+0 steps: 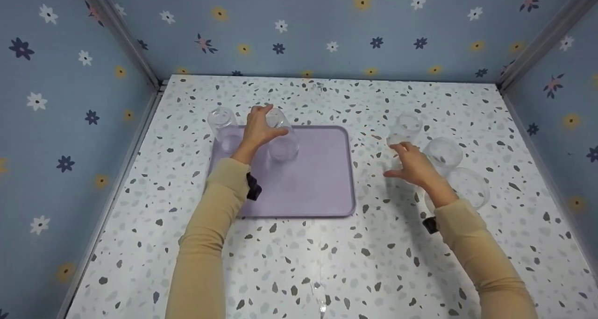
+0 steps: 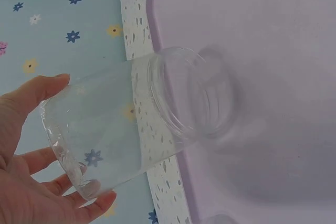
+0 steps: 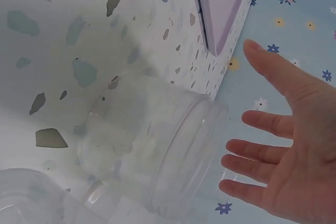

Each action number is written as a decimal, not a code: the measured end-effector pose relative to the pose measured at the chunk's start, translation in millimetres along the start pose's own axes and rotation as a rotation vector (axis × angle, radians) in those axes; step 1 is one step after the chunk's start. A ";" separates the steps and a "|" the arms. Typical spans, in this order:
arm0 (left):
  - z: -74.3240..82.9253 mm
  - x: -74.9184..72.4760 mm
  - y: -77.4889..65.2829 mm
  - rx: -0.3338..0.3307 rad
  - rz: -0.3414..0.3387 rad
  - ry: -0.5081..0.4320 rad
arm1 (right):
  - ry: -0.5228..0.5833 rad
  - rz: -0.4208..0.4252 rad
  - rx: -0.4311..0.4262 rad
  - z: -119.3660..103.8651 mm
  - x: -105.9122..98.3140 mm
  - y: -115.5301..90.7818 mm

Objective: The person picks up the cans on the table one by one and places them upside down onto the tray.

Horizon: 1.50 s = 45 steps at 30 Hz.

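My left hand [image 1: 258, 128] grips a clear jar [image 1: 284, 147] by its closed end, over the back left part of a lilac tray [image 1: 303, 183]. In the left wrist view the thumb and fingers lie on either side of that end, and the threaded mouth points toward the tray. A second clear jar [image 1: 222, 119] stands at the tray's back left corner. Over on the right, my right hand [image 1: 413, 166] has its fingers spread and holds nothing. It is nearest to a clear jar [image 3: 152, 140] whose threaded rim faces the fingers in the right wrist view.
More clear containers [image 1: 444, 152] stand right of the right hand, and a wider clear one [image 1: 469, 188] is partly hidden by the right forearm. The speckled white table [image 1: 289, 263] is bounded by flowered panels [image 1: 327, 29] at the back and both sides.
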<state>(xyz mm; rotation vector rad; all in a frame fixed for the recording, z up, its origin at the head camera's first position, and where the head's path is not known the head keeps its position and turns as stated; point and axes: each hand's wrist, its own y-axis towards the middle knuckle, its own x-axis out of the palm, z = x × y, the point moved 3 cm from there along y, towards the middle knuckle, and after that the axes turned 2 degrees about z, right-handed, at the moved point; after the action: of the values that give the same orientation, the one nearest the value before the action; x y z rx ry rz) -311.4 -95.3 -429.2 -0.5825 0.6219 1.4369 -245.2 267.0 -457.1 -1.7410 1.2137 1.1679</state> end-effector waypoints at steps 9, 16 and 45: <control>1.3 2.0 6.4 -0.009 -0.041 0.116 | -0.041 -0.030 0.025 13.0 0.8 -6.7; 3.9 7.1 11.8 0.005 -0.065 0.152 | -0.039 -0.064 0.054 18.8 0.5 -9.9; 8.2 14.9 15.2 0.004 -0.066 0.184 | -0.033 -0.154 0.008 27.7 0.3 -12.4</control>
<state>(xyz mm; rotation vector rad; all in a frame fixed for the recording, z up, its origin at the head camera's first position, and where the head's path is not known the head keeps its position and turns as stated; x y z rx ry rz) -325.8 -78.1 -433.7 -0.7315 0.7438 1.3290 -241.0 295.6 -466.3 -1.7690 1.0437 1.0954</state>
